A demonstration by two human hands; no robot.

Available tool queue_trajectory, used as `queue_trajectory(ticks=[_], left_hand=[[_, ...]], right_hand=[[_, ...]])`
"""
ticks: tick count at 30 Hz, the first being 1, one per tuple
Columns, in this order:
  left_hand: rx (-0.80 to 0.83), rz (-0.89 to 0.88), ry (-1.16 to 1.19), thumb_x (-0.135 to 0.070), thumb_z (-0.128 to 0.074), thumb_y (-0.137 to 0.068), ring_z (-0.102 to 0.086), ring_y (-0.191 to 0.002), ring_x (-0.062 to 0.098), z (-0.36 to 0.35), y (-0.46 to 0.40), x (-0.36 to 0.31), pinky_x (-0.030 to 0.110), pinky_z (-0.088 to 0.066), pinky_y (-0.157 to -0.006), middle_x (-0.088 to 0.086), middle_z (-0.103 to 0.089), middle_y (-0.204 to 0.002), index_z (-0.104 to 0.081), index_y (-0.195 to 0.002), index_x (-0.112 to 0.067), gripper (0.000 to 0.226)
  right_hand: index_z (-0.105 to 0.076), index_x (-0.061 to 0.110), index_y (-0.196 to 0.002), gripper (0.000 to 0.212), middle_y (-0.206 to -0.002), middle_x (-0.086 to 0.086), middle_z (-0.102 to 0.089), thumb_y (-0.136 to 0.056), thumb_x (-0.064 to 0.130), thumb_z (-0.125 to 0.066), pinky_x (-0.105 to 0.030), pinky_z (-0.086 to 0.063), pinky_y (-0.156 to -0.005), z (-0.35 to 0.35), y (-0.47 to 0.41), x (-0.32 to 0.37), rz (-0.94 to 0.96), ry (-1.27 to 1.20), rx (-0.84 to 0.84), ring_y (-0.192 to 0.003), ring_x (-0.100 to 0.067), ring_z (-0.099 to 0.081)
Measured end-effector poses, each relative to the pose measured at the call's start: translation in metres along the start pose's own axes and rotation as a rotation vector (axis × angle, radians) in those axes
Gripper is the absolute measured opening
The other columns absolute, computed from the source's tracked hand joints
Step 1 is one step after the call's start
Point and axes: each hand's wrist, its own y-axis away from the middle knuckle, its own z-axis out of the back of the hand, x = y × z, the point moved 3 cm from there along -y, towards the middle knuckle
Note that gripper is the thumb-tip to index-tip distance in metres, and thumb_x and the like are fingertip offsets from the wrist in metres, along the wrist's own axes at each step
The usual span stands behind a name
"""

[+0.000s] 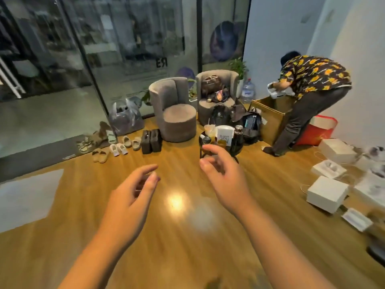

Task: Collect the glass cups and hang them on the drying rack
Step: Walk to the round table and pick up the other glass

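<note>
Both my hands are raised over a wooden floor (pixel 177 236) and hold nothing. My left hand (pixel 131 197) has its fingers loosely curled and apart. My right hand (pixel 225 176) is spread, its fingertips in front of a small round dark table (pixel 237 150). On that table stand a plastic cup (pixel 209 130), a white sign with a QR code (pixel 224 134), a dark bottle (pixel 238 133) and a small dark cup (pixel 206 140). I see no glass cups that I can make out and no drying rack.
Two grey armchairs (pixel 175 113) stand by the glass wall, one piled with bags (pixel 214 88). Shoes (pixel 116 147) line the floor at left. A person (pixel 312 94) bends over a cardboard box (pixel 268 117) at right. White boxes (pixel 327 193) and cables lie on the floor at right.
</note>
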Motion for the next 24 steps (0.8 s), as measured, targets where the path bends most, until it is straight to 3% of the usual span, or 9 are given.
queue_trajectory(ticks=[3,7,9,12,17,21,24], left_hand=[[0.094,-0.098,0.035,-0.062,-0.043,-0.096,-0.068,-0.104,-0.007,-0.027,-0.104,0.002,0.024,-0.053,-0.087,-0.023,-0.075,-0.108,-0.063,-0.129,-0.047,0.042],[0.194,-0.184,0.073,-0.048,-0.05,-0.109,-0.069,-0.106,-0.002,-0.083,-0.229,0.006,0.028,-0.054,-0.091,-0.019,-0.073,-0.112,-0.065,-0.129,-0.04,0.027],[0.216,-0.219,0.089,-0.05,-0.048,-0.104,-0.069,-0.106,0.001,-0.117,-0.287,0.01,0.028,-0.053,-0.089,-0.02,-0.074,-0.11,-0.065,-0.125,-0.043,0.028],[0.247,-0.242,0.132,-0.041,-0.051,-0.108,-0.07,-0.102,-0.005,-0.172,-0.373,0.025,0.011,-0.05,-0.082,-0.027,-0.076,-0.104,-0.063,-0.117,-0.052,0.019],[0.3,-0.189,0.122,-0.033,-0.054,-0.112,-0.065,-0.106,-0.013,-0.257,-0.512,0.063,0.0,-0.044,-0.079,-0.019,-0.072,-0.116,-0.066,-0.13,-0.035,0.022],[0.314,-0.164,0.085,-0.033,-0.053,-0.112,-0.062,-0.108,-0.013,-0.312,-0.609,0.099,-0.003,-0.041,-0.079,-0.017,-0.071,-0.12,-0.063,-0.129,-0.038,0.02],[0.308,-0.153,0.086,-0.033,-0.051,-0.113,-0.062,-0.112,-0.01,-0.356,-0.674,0.136,0.003,-0.044,-0.085,-0.014,-0.071,-0.122,-0.062,-0.133,-0.037,0.023]], right_hand=[[-0.064,0.038,-0.137,0.047,-0.1,0.012,-0.076,-0.094,0.056,-0.061,-0.014,-0.053,-0.08,-0.006,-0.071,-0.021,-0.022,0.026,-0.11,-0.1,-0.001,-0.07],[-0.065,0.036,-0.135,0.043,-0.103,0.007,-0.077,-0.096,0.054,-0.062,-0.028,-0.056,-0.087,0.003,-0.162,-0.062,-0.056,0.055,-0.218,-0.101,-0.006,-0.072],[-0.064,0.046,-0.13,0.035,-0.103,0.008,-0.078,-0.095,0.055,-0.062,-0.026,-0.056,-0.086,0.012,-0.21,-0.087,-0.064,0.072,-0.263,-0.101,-0.005,-0.072],[-0.06,0.062,-0.12,0.029,-0.102,0.013,-0.076,-0.091,0.062,-0.06,-0.012,-0.053,-0.078,0.029,-0.286,-0.135,-0.101,0.078,-0.298,-0.101,-0.001,-0.071],[-0.062,0.036,-0.138,0.047,-0.11,0.01,-0.075,-0.095,0.055,-0.061,-0.013,-0.051,-0.078,0.062,-0.409,-0.219,-0.197,0.144,-0.286,-0.103,-0.003,-0.07],[-0.059,0.046,-0.135,0.041,-0.106,0.025,-0.072,-0.095,0.053,-0.065,-0.004,-0.047,-0.072,0.077,-0.495,-0.291,-0.268,0.183,-0.278,-0.103,0.008,-0.065],[-0.056,0.052,-0.135,0.05,-0.112,0.018,-0.073,-0.087,0.064,-0.063,-0.012,-0.051,-0.078,0.076,-0.548,-0.351,-0.304,0.215,-0.278,-0.107,0.003,-0.066]])
